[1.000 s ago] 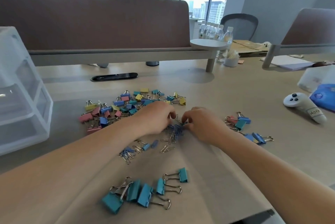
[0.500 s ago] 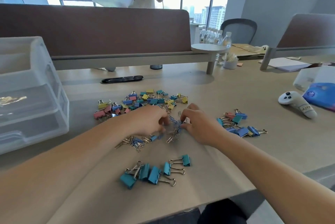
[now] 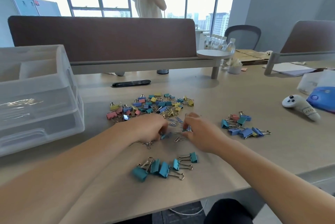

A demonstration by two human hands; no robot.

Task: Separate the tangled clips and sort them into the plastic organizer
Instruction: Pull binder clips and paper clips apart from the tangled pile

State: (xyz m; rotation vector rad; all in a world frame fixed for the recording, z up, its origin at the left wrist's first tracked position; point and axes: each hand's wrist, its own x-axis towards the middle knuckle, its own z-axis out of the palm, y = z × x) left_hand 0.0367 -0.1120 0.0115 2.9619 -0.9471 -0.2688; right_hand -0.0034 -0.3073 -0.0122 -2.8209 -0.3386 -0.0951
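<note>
Left hand [image 3: 148, 129] is pinching a blue clip [image 3: 164, 136], right hand [image 3: 199, 133] pinching tangled clips [image 3: 187, 129], teal clips [image 3: 159, 167] lying toward the table edge [image 3: 181, 199].

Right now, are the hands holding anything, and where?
Right hand pinches a small blue metal binder clip by its body; left hand holds a second blue clip, grip hidden.

Pinching clips [image 3: 166, 135] (blue): left hand [image 3: 149, 129], right hand [image 3: 202, 133].

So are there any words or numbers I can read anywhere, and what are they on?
"doto", unsure: label on the white controller.
Blue packet: logo too blurred.
Wall posters: too small to read.
</note>
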